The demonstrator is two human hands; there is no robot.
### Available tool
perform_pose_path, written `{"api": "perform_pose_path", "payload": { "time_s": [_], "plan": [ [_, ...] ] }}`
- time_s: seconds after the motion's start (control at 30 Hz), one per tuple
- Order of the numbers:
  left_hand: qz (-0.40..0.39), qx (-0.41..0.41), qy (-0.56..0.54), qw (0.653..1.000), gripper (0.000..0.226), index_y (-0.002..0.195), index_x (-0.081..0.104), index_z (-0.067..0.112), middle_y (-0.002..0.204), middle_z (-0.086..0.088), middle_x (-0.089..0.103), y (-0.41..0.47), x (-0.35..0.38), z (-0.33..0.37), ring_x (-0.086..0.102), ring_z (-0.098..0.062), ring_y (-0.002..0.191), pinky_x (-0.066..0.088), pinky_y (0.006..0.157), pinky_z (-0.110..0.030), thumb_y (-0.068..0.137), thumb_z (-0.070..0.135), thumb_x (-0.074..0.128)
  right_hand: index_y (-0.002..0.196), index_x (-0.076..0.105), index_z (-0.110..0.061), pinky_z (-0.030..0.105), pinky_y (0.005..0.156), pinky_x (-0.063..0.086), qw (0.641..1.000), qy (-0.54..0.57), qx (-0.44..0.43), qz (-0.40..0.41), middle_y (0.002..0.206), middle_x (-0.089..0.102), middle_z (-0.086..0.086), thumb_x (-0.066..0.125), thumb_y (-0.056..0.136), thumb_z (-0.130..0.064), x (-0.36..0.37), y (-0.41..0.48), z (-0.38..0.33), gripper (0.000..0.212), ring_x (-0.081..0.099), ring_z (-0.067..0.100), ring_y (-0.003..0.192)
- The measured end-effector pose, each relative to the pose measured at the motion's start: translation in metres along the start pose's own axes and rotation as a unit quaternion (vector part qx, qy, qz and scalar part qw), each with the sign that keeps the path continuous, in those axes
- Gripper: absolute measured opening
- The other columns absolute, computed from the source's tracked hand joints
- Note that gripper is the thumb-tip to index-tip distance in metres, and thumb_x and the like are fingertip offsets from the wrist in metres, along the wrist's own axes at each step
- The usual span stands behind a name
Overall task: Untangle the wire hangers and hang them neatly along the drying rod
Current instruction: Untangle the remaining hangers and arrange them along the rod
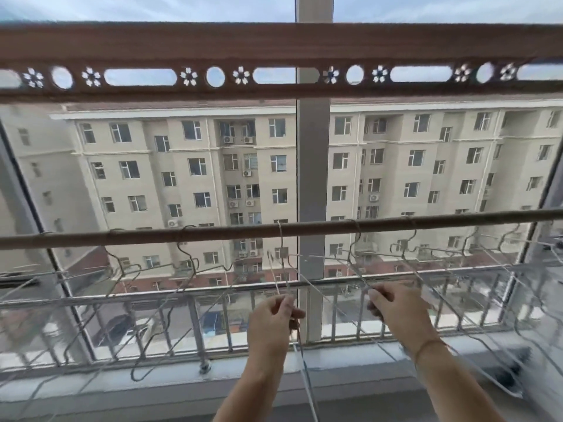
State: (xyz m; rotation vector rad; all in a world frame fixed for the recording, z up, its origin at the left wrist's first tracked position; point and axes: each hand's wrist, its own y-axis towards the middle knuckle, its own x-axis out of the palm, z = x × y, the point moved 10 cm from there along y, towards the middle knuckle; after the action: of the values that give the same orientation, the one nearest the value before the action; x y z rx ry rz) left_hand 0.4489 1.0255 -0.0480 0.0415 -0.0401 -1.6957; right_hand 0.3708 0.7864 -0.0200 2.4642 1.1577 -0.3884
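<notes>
A brown drying rod point(231, 232) runs across the view in front of a window. Several thin wire hangers hang from it by their hooks, some left point(189, 263) and some right point(408, 254). Near the middle, one wire hanger point(281, 257) hooks over the rod and hangs almost edge-on. My left hand point(274, 321) pinches its lower wires below the rod. My right hand point(396, 312) pinches the wire of a neighbouring hanger point(353, 260) hooked just to the right. The wires between my hands cross each other.
A wide brown bar point(274, 56) with flower-shaped cut-outs runs above the rod. Behind the hangers stand the window's vertical post point(312, 178), a metal railing point(152, 295) and the sill point(152, 379). An apartment block lies outside.
</notes>
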Motion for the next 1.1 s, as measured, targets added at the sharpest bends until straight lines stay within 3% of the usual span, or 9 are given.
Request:
{"api": "perform_pose_path", "payload": {
  "time_s": [0.1, 0.2, 0.33, 0.67, 0.8, 0.87, 0.97, 1.03, 1.1],
  "plan": [
    [0.042, 0.010, -0.002, 0.999, 0.021, 0.081, 0.070, 0.017, 0.064, 0.000, 0.072, 0.003, -0.022, 0.004, 0.059, -0.002, 0.050, 0.043, 0.051, -0.017, 0.094, 0.018, 0.054, 0.076, 0.066, -0.019, 0.030, 0.062, 0.052, 0.999, 0.042, -0.006, -0.011, 0.066, 0.069, 0.006, 0.056, 0.089, -0.010, 0.019, -0.003, -0.007, 0.019, 0.062, 0.017, 0.062],
    [0.076, 0.010, -0.013, 0.997, 0.022, 0.077, 0.070, 0.015, 0.057, 0.003, 0.068, 0.009, -0.045, 0.006, 0.054, -0.006, 0.051, 0.044, 0.055, -0.022, 0.093, 0.017, 0.055, 0.080, 0.068, -0.015, 0.028, 0.059, 0.048, 0.997, 0.078, -0.005, -0.025, 0.060, 0.067, 0.004, 0.056, 0.088, -0.009, 0.040, -0.005, -0.015, 0.015, 0.060, 0.016, 0.057],
    [0.112, 0.005, -0.021, 0.993, 0.024, 0.075, 0.068, 0.013, 0.056, 0.004, 0.065, 0.016, -0.072, 0.008, 0.053, 0.001, 0.043, 0.042, 0.052, -0.019, 0.094, 0.016, 0.054, 0.080, 0.068, -0.016, 0.029, 0.061, 0.049, 0.994, 0.096, 0.004, -0.044, 0.061, 0.066, 0.004, 0.057, 0.088, -0.011, 0.065, -0.004, -0.026, 0.015, 0.059, 0.016, 0.058],
    [0.139, -0.002, -0.012, 0.990, 0.030, 0.071, 0.068, 0.011, 0.065, -0.002, 0.068, 0.039, -0.108, 0.004, 0.054, -0.013, 0.058, 0.043, 0.059, -0.028, 0.095, 0.020, 0.052, 0.085, 0.068, -0.014, 0.030, 0.060, 0.050, 0.995, 0.092, 0.007, -0.040, 0.064, 0.066, 0.005, 0.056, 0.089, -0.014, 0.098, -0.001, -0.043, 0.013, 0.057, 0.015, 0.058],
    [0.130, -0.001, -0.027, 0.991, 0.020, 0.085, 0.068, 0.010, 0.071, -0.003, 0.069, 0.045, -0.105, 0.001, 0.057, -0.015, 0.066, 0.045, 0.065, -0.028, 0.094, 0.019, 0.052, 0.087, 0.068, -0.011, 0.029, 0.058, 0.049, 0.995, 0.092, 0.017, -0.045, 0.065, 0.066, 0.006, 0.054, 0.090, -0.013, 0.102, 0.002, -0.041, 0.014, 0.057, 0.015, 0.059],
    [0.141, 0.024, -0.001, 0.990, 0.017, 0.101, 0.064, 0.007, 0.085, -0.003, 0.068, 0.045, -0.105, 0.007, 0.060, -0.017, 0.079, 0.046, 0.068, -0.028, 0.093, 0.019, 0.054, 0.089, 0.067, -0.012, 0.031, 0.064, 0.051, 0.996, 0.077, 0.011, -0.043, 0.071, 0.065, 0.003, 0.053, 0.090, -0.014, 0.097, 0.002, -0.041, 0.014, 0.058, 0.016, 0.064],
    [0.179, 0.091, 0.039, 0.979, 0.031, 0.119, 0.053, 0.006, 0.108, -0.009, 0.060, 0.036, -0.101, 0.032, 0.057, -0.024, 0.102, 0.049, 0.090, -0.037, 0.090, 0.017, 0.058, 0.099, 0.065, -0.016, 0.018, 0.068, 0.045, 1.000, 0.019, -0.019, -0.010, 0.084, 0.065, -0.005, 0.054, 0.089, -0.019, 0.073, 0.000, -0.043, 0.014, 0.060, 0.009, 0.077],
    [0.197, 0.162, 0.056, 0.965, 0.035, 0.122, 0.050, 0.007, 0.112, -0.008, 0.055, 0.023, -0.088, 0.059, 0.053, -0.022, 0.106, 0.045, 0.097, -0.038, 0.089, 0.014, 0.059, 0.104, 0.064, -0.017, 0.019, 0.071, 0.048, 0.999, -0.002, -0.038, 0.023, 0.088, 0.066, -0.005, 0.055, 0.089, -0.023, 0.045, 0.000, -0.043, 0.018, 0.061, 0.008, 0.081],
    [0.196, 0.228, 0.068, 0.951, 0.031, 0.118, 0.053, 0.008, 0.107, -0.005, 0.056, 0.008, -0.065, 0.085, 0.054, -0.019, 0.101, 0.046, 0.092, -0.034, 0.088, 0.012, 0.060, 0.104, 0.064, -0.017, 0.013, 0.064, 0.048, 0.997, -0.010, -0.060, 0.054, 0.085, 0.065, -0.007, 0.056, 0.089, -0.024, 0.012, 0.001, -0.044, 0.018, 0.061, 0.005, 0.077]
  ]
}}
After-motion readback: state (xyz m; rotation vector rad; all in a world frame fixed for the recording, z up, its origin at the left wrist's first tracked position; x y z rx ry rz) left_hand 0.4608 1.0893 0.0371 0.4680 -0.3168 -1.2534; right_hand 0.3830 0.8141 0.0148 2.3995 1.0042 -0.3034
